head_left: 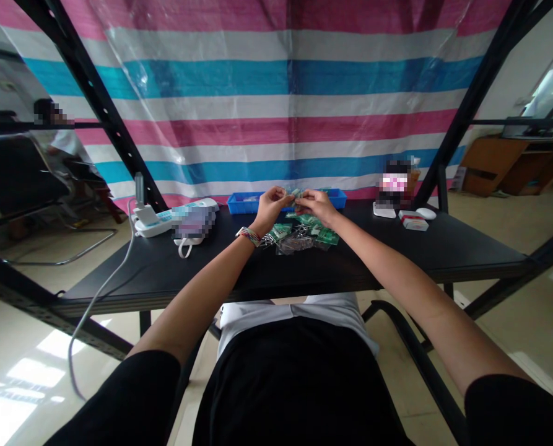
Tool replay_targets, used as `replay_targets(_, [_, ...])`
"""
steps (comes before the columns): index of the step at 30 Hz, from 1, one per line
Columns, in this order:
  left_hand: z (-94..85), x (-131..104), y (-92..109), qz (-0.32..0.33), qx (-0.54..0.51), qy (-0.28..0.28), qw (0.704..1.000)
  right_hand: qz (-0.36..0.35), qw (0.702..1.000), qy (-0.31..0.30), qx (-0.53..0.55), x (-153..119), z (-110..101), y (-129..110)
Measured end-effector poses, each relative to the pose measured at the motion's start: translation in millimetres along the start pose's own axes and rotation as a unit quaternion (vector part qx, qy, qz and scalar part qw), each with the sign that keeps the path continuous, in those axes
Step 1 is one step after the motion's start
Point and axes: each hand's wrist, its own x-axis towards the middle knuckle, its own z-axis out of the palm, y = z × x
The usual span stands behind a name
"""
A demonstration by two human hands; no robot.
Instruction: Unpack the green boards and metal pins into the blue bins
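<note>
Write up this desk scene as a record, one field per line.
Left hand: pinches small, clear greenish packet
Right hand: pinches same packet
Nearer the body: pile of green-and-clear plastic bags
Behind: long blue plastic tray
Surface: black tabletop
Tabletop, left: white power strip
Tabletop, right: red-and-white box
Backdrop: pink, white and blue striped sheet

The small packet (293,193) is partly hidden by the fingers (273,202); its contents and the phone-like object's (394,181) screen are blurred.
</note>
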Motion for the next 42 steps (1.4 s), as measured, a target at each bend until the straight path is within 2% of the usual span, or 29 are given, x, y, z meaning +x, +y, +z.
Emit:
replay_targets(4, [2.8, -3.8, 7.6, -0.050, -0.016, -0.014, 0.999, -0.009, 0.999, 0.004, 0.043, -6.1, 0.9, -10.4])
replay_targets(8, [1.9, -6.5, 7.0, -0.057, 0.044, -0.011, 0.997, -0.039, 0.999, 0.004, 0.024, -5.9, 0.2, -12.3])
replay_targets(11, [1.2, -6.9, 6.0, -0.088, 0.061, -0.003, 0.994, -0.076, 0.997, 0.019, -0.016, -3.6, 0.4, -9.7])
replay_targets(18, [-2.1, -2.7, 12.1, -0.232, -0.023, -0.028, 0.972, -0.195, 0.969, 0.064, -0.141, 3.7, -7.7, -1.2])
replay_targets(22, [-1.0, -4.7, 11.6, -0.227, -0.054, -0.026, 0.972, -0.237, 0.943, 0.069, -0.223, 2.0, -10.4, -2.6])
replay_targets(26, [2.9, -7.6, 9.3, -0.184, -0.026, -0.024, 0.982, -0.228, 0.942, 0.094, -0.228, 0.6, -9.1, -4.7])
replay_targets(29, [3.4, -8.3, 8.3, -0.166, -0.007, -0.019, 0.986, -0.176, 0.966, 0.116, -0.149, 0.5, -8.3, -5.6])
replay_targets(32, [1.7, -9.2, 8.0, -0.151, 0.000, -0.023, 0.988, -0.083, 0.992, 0.087, -0.043, -2.3, -6.0, -7.4])
replay_targets(35, [1.5, -11.4, 9.1, -0.145, -0.001, -0.040, 0.989, -0.025, 0.998, 0.053, -0.012, -8.8, -0.9, -9.0])
replay_targets(39, [5.0, -14.1, 12.6, -0.133, 0.016, -0.059, 0.989, -0.033, 0.996, 0.076, -0.030, -13.9, 3.8, -9.3])
replay_targets(42, [6.7, -13.8, 12.9, -0.124, 0.030, -0.052, 0.990, -0.070, 0.992, 0.103, -0.037, -7.3, -3.1, -9.7])
